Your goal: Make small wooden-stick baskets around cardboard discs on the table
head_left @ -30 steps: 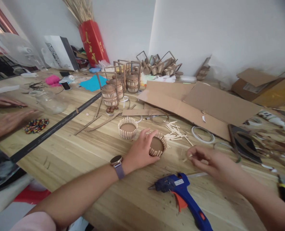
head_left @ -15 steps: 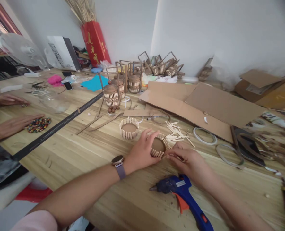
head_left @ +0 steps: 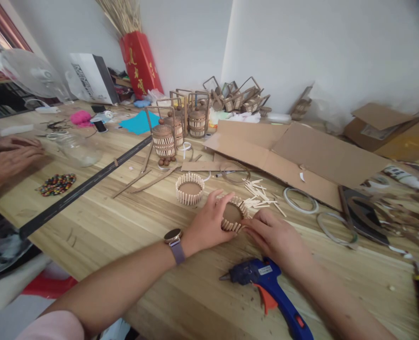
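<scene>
My left hand [head_left: 211, 219], with a watch on its wrist, is closed around the left side of a small round basket [head_left: 233, 215] of short pale sticks set upright around a brown base. At the basket's right front edge my right hand [head_left: 271, 231] has its fingers pinched together against the rim; a thin pale stick seems to be between them, mostly hidden. A second stick basket [head_left: 190, 190] stands just behind and left. Loose pale sticks [head_left: 259, 193] lie in a pile behind my right hand. A blue glue gun [head_left: 262, 278] with an orange trigger rests on its side in front.
Handled baskets [head_left: 164, 139] and brown beads stand at the back. Flattened cardboard [head_left: 301, 156] covers the back right. White rings [head_left: 301, 200] and a dark tablet-like slab [head_left: 363, 215] lie right. Another person's hands [head_left: 11, 160] are at the left, near colourful beads [head_left: 57, 184] and a jar.
My right hand has moved slightly in, its fingers now pressed closer against the basket's edge. At the left, the other person's hand has drawn back off the colourful beads.
</scene>
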`<state>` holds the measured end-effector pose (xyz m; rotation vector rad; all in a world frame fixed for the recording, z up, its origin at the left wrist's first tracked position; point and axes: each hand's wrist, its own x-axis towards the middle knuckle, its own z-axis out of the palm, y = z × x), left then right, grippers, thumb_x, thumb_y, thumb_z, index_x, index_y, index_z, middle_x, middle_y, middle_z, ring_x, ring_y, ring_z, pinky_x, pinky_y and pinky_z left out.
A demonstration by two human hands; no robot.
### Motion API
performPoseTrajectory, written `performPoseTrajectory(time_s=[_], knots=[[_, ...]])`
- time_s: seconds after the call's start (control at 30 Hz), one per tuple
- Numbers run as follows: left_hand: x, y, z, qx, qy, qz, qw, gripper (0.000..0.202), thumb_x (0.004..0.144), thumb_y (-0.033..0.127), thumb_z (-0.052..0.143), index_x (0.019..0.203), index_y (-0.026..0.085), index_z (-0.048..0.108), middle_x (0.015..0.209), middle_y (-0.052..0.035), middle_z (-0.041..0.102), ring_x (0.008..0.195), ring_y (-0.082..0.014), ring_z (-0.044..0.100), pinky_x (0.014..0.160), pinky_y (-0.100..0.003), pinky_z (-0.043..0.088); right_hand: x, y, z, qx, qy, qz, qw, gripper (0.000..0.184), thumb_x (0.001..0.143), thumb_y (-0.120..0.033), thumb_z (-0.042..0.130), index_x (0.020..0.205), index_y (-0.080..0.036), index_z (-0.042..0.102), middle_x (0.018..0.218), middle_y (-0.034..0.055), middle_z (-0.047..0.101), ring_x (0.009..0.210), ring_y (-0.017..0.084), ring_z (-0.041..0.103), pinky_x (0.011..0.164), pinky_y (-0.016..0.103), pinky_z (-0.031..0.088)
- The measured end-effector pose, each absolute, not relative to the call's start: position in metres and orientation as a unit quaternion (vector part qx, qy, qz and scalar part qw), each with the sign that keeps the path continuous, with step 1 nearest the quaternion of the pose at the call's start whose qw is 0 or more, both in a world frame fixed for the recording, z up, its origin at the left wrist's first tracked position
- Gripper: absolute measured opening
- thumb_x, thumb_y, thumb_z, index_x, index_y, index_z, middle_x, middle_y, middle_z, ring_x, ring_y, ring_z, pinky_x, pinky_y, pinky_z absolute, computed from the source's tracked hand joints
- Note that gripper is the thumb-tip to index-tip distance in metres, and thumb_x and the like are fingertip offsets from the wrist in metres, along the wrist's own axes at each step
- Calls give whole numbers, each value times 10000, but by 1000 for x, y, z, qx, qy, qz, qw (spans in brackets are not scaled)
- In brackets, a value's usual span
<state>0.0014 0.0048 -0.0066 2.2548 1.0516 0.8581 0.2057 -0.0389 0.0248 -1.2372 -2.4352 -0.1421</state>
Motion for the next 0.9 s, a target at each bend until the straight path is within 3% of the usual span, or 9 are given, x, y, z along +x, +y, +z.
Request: performPoseTrajectory(time_s=[0.13, 0.43, 0.8, 0.9], knots=[[1, 4, -5, 832, 385, 311, 251, 944, 670, 238, 809, 1456, 206, 288, 1482, -199, 307, 1413, -353, 331, 1147, -568, 328, 204, -40, 27, -431, -876, -116, 182, 330, 1015, -263, 392, 940, -200, 707, 750, 41, 572, 631, 156, 561, 566, 251, 412], [2, 4, -3, 831, 382, 312, 255, 951, 668, 219, 805, 1460, 260, 281, 1487, -173, 319, 1413, -358, 332, 1138, -595, 325, 204, -39, 28, -419, -877, -147, 182, 320, 1012, -262, 403, 910, -208, 702, 750, 46, 583, 600, 164, 518, 563, 273, 359], [0, 4, -2, 839, 370, 299, 265, 986, 644, 227, 866, 1460, 242, 312, 1499, -192, 306, 1431, -356, 314, 1150, -585, 315, 202, -39, 28, -416, -879, -162, 167, 341, 1019, -255, 383, 916, -201, 704, 733, 39, 575, 601, 159, 541, 556, 267, 379], [-1, 4, -2, 839, 364, 294, 278, 972, 647, 255, 873, 1453, 260, 330, 1506, -178, 297, 1425, -351, 329, 1143, -576, 334, 203, -41, 30, -407, -885, -141, 174, 339, 1029, -268, 363, 1006, -199, 694, 765, 46, 606, 609, 161, 572, 562, 267, 414]])
